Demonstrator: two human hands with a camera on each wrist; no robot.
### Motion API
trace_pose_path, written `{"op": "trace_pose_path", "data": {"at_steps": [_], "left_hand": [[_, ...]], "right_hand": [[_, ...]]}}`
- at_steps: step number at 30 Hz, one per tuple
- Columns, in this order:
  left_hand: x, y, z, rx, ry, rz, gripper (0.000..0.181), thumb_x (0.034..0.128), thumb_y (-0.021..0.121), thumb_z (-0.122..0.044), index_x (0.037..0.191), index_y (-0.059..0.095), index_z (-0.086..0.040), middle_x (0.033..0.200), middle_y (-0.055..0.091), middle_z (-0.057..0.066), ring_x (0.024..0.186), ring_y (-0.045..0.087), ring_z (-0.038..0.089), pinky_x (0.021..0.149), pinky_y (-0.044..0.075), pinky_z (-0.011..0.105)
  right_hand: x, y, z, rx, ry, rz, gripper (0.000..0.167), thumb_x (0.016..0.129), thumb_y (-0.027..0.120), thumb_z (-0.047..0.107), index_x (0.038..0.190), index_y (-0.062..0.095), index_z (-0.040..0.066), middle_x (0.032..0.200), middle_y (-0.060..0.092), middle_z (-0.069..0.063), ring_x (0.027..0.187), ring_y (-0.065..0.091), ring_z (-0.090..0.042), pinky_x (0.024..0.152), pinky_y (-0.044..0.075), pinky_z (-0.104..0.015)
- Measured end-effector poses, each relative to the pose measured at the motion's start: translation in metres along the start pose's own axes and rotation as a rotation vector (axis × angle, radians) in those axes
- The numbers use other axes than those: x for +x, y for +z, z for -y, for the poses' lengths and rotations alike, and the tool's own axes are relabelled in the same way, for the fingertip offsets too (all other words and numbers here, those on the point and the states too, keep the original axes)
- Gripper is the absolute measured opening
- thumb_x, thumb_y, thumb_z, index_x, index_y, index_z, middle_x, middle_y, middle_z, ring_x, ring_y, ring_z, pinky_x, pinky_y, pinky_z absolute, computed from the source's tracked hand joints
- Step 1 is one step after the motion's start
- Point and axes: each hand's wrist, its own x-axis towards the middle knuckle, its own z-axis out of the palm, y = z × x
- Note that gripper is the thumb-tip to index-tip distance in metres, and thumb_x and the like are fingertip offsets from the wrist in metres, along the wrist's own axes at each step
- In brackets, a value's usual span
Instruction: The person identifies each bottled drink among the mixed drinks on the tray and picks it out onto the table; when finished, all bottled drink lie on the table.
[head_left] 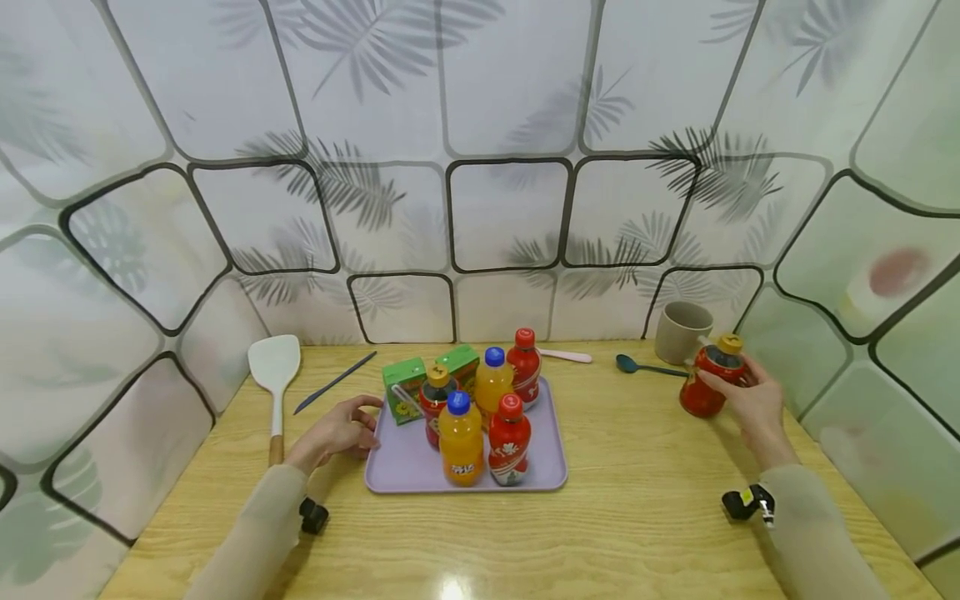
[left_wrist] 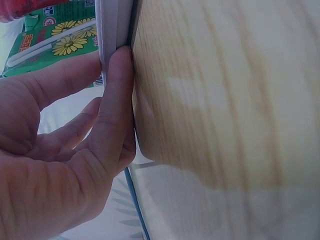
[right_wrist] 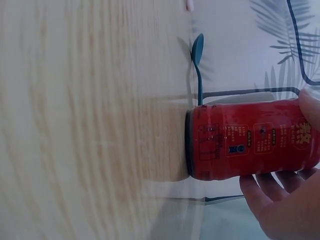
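Observation:
My left hand (head_left: 347, 429) is at the left edge of a light purple tray (head_left: 397, 475), its thumb and index finger pinching the rim in the left wrist view. On the tray stand two orange drink bottles (head_left: 461, 446) with blue caps, two red bottles (head_left: 510, 454) with red caps, a dark drink bottle (head_left: 435, 408) with a yellow cap, and green cartons (head_left: 405, 375). At the far right my right hand (head_left: 753, 408) grips a red-labelled bottle (right_wrist: 250, 140) with a yellow cap. Whether its base touches the table, I cannot tell.
A beige cup (head_left: 678, 333) and a teal spoon (head_left: 648, 367) lie near the held bottle. Behind the tray is a pink handle (head_left: 566, 356). To the left are a white spatula (head_left: 275, 371) and a blue stick (head_left: 333, 383). Patterned curtains enclose the wooden table (head_left: 622, 517).

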Motion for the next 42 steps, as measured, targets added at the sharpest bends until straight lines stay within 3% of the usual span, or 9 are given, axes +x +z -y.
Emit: {"op": "trace_pose_path", "data": {"at_steps": [4, 6, 9, 12, 16, 24, 29, 36, 42], "left_hand": [[0.000, 0.000, 0.001, 0.005, 0.001, -0.003, 0.067, 0.0777, 0.065, 0.013, 0.139, 0.043, -0.002, 0.100, 0.050, 0.015, 0.078, 0.056, 0.020, 0.064, 0.057, 0.030], [-0.001, 0.000, 0.000, 0.005, 0.001, -0.002, 0.067, 0.0778, 0.065, 0.013, 0.139, 0.043, -0.002, 0.100, 0.050, 0.015, 0.078, 0.056, 0.020, 0.064, 0.057, 0.030], [-0.001, 0.001, -0.001, 0.010, 0.001, -0.001, 0.067, 0.0779, 0.065, 0.013, 0.139, 0.043, -0.003, 0.101, 0.050, 0.015, 0.078, 0.056, 0.020, 0.064, 0.057, 0.030], [-0.002, 0.001, -0.002, 0.012, 0.001, -0.004, 0.067, 0.0778, 0.065, 0.013, 0.139, 0.043, -0.003, 0.101, 0.050, 0.015, 0.078, 0.055, 0.020, 0.064, 0.057, 0.030], [-0.003, 0.001, -0.001, 0.010, 0.002, -0.003, 0.067, 0.0777, 0.065, 0.013, 0.139, 0.043, -0.002, 0.101, 0.050, 0.015, 0.078, 0.055, 0.019, 0.064, 0.057, 0.030], [-0.002, 0.000, -0.001, 0.013, 0.002, -0.002, 0.068, 0.0773, 0.065, 0.012, 0.140, 0.043, -0.003, 0.101, 0.050, 0.015, 0.078, 0.055, 0.020, 0.063, 0.057, 0.030], [-0.001, 0.000, 0.000, 0.011, -0.002, -0.001, 0.068, 0.0772, 0.065, 0.012, 0.140, 0.043, -0.003, 0.101, 0.050, 0.015, 0.078, 0.055, 0.020, 0.063, 0.057, 0.030], [-0.002, -0.001, -0.001, 0.012, 0.008, 0.000, 0.068, 0.0771, 0.065, 0.012, 0.139, 0.043, -0.003, 0.101, 0.050, 0.015, 0.076, 0.055, 0.019, 0.063, 0.057, 0.030], [-0.002, 0.000, -0.001, 0.010, 0.016, 0.009, 0.067, 0.0776, 0.065, 0.011, 0.139, 0.043, -0.003, 0.101, 0.050, 0.015, 0.077, 0.055, 0.019, 0.064, 0.057, 0.031]], "right_hand": [[0.000, 0.000, 0.000, -0.011, -0.012, 0.000, 0.095, 0.084, 0.075, 0.037, 0.157, 0.017, 0.023, 0.161, 0.026, -0.007, 0.143, 0.032, -0.019, 0.118, 0.030, -0.036], [-0.001, 0.000, 0.000, 0.015, -0.015, -0.004, 0.093, 0.083, 0.076, 0.034, 0.157, 0.021, 0.023, 0.158, 0.032, -0.004, 0.138, 0.038, -0.015, 0.114, 0.035, -0.026], [-0.003, -0.001, -0.001, 0.066, -0.034, -0.020, 0.088, 0.082, 0.079, 0.031, 0.155, 0.030, 0.023, 0.145, 0.046, 0.004, 0.124, 0.046, -0.008, 0.097, 0.044, -0.010], [-0.005, -0.001, -0.002, 0.130, -0.045, -0.053, 0.082, 0.080, 0.081, 0.027, 0.151, 0.040, 0.023, 0.124, 0.053, 0.013, 0.112, 0.049, -0.004, 0.076, 0.045, -0.003], [-0.008, 0.000, -0.001, 0.193, -0.035, -0.098, 0.077, 0.077, 0.083, 0.025, 0.146, 0.047, 0.024, 0.108, 0.052, 0.019, 0.106, 0.050, -0.004, 0.070, 0.043, -0.003], [-0.011, 0.000, 0.003, 0.215, -0.021, -0.145, 0.074, 0.076, 0.084, 0.022, 0.142, 0.052, 0.023, 0.102, 0.052, 0.018, 0.095, 0.049, 0.001, 0.068, 0.044, -0.004], [-0.013, -0.001, 0.006, 0.233, -0.003, -0.201, 0.070, 0.075, 0.085, 0.023, 0.138, 0.057, 0.021, 0.098, 0.054, 0.016, 0.088, 0.048, -0.001, 0.059, 0.043, -0.008], [-0.022, 0.003, 0.014, 0.339, -0.058, -0.285, 0.048, 0.077, 0.083, 0.017, 0.123, 0.068, 0.013, 0.095, 0.057, 0.011, 0.082, 0.051, -0.004, 0.056, 0.046, -0.009], [-0.030, 0.012, 0.019, 0.430, -0.112, -0.264, 0.028, 0.080, 0.079, 0.009, 0.108, 0.074, 0.007, 0.086, 0.066, 0.010, 0.076, 0.058, -0.004, 0.057, 0.049, -0.011]]}}
